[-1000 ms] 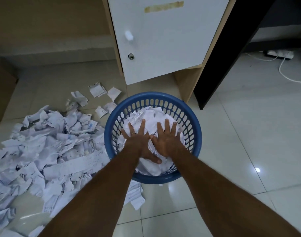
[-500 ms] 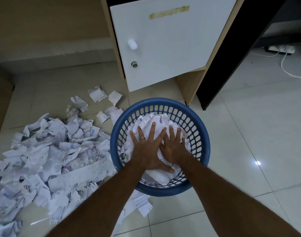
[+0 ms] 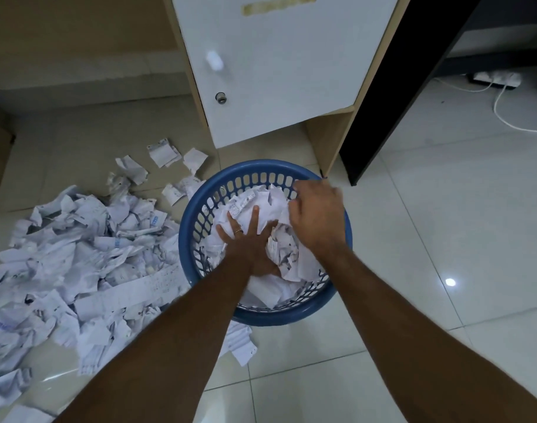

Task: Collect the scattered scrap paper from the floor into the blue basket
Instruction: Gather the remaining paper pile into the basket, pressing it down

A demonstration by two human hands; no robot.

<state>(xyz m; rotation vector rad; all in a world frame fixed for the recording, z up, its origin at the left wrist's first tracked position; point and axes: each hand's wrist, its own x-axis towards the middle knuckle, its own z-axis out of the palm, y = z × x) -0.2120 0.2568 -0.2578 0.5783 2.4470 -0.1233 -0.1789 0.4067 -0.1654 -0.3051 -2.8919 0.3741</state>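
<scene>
Both hands are in the blue basket (image 3: 197, 227), left hand (image 3: 245, 239) spread flat on its paper (image 3: 261, 288), right hand (image 3: 317, 215) curled, grip unclear, while the scrap paper heap (image 3: 78, 257) sprawls along the floor's left edge, nearer the left hand.

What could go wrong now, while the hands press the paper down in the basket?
The paper in the basket is heaped near the rim of the blue basket, so pieces may spill out when the left hand lets go. The right hand is blurred by the far rim; bumping it could tip the basket.
</scene>
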